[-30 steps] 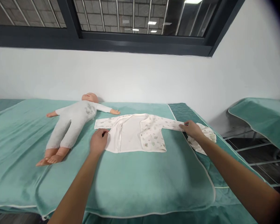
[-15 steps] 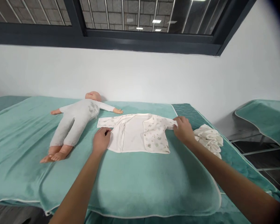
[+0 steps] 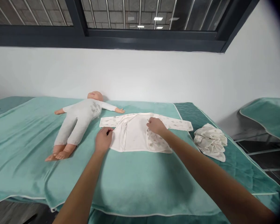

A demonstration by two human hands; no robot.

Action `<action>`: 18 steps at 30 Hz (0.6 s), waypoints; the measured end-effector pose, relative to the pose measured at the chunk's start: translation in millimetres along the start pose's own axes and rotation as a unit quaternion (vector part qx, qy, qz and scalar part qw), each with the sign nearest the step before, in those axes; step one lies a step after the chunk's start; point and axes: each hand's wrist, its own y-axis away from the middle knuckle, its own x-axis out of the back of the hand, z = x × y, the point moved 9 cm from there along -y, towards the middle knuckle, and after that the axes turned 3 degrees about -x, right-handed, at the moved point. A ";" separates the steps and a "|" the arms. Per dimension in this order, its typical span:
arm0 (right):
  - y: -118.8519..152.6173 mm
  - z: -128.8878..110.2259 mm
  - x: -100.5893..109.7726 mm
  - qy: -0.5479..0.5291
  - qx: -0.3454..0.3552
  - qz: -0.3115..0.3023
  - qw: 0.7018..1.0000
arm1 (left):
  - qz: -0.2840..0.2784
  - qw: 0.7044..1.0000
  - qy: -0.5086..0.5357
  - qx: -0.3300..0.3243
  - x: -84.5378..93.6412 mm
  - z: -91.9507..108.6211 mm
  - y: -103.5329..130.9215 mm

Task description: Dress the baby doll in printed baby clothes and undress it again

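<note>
A white baby shirt (image 3: 135, 137) with small prints lies spread open on the green sheet, both sleeves stretched out sideways. My left hand (image 3: 104, 138) is closed at the shirt's left edge, just below the left sleeve, pinching the cloth there. Over the right front panel, my right hand (image 3: 156, 126) has its fingers pressed together at the panel's inner edge, on the cloth. Part of that panel is hidden beneath my right hand and forearm. A baby doll (image 3: 84, 113) in a white body suit lies on its back left of the shirt, one arm reaching toward it.
A crumpled white printed cloth (image 3: 210, 141) lies to the right of the shirt. The green sheet (image 3: 140, 183) covers the bed. Behind it rise a white wall (image 3: 140, 74) and a dark window frame (image 3: 154, 42). Another green-covered surface (image 3: 268, 113) stands at the far right.
My right hand has let go of the right sleeve's end and moved left onto the front panel. That sleeve now lies fully straightened to the right. My left hand stays at the left edge.
</note>
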 end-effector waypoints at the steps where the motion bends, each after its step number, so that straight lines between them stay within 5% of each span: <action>1: -1.7 6.3 7.2 -0.037 -0.007 -0.002 0.999 | -0.001 1.000 -0.001 0.002 -0.5 -0.5 -0.1; 8: -1.7 72.9 67.4 -0.315 -0.059 0.010 0.947 | 0.001 1.000 -0.004 0.003 -2.2 -2.0 -1.4; 12: -1.0 109.6 73.1 -0.386 -0.084 0.027 0.918 | 0.034 0.999 -0.028 -0.006 10.8 4.9 2.1; 15: 0.9 125.6 66.7 -0.415 -0.084 0.045 0.905 | 0.092 0.991 -0.065 -0.068 20.2 41.0 21.2; 18: 4.7 133.3 64.3 -0.436 -0.067 0.072 0.895 | 0.062 0.985 -0.023 -0.162 -6.8 106.3 57.4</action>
